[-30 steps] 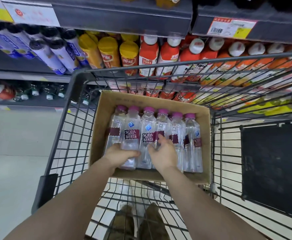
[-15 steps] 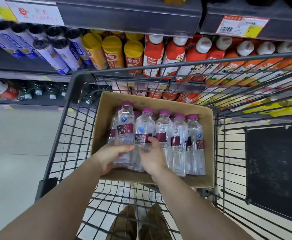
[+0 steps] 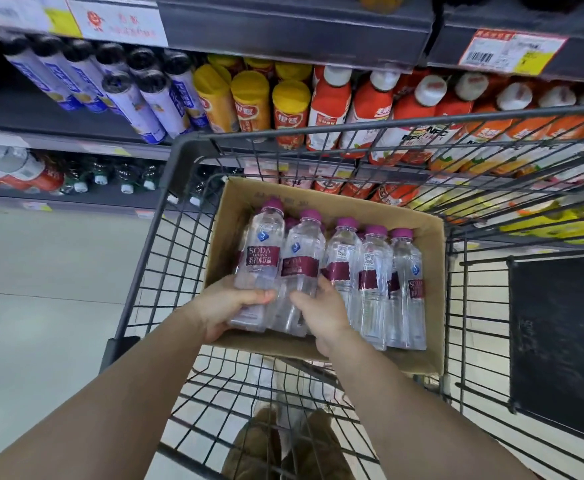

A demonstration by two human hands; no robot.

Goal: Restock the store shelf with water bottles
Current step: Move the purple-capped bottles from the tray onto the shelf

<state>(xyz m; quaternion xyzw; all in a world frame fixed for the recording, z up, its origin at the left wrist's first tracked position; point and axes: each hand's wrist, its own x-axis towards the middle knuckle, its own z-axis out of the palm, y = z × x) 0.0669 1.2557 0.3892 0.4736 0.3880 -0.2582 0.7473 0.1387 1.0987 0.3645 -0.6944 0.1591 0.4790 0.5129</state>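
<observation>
The restock looked barely started, judging by the load left in the cart. A cardboard box [image 3: 422, 355] sat in the wire cart [image 3: 166, 258], and a row of purple-capped water bottles [image 3: 373, 282] stood in it, packed side by side. The left hand [image 3: 221, 306] gripped the leftmost bottle [image 3: 259, 265] low on its body, fingers wrapped across the front, and that bottle rode higher than its neighbours. The right hand [image 3: 321, 310] held the second bottle [image 3: 299, 271], just right of the first, near its base. Neither bottle had cleared the box. The store shelf [image 3: 283, 32] beyond the far end of the cart carried juice and other drinks; where the water belonged could not be told. Every visible bottle had yet to be shelved.
</observation>
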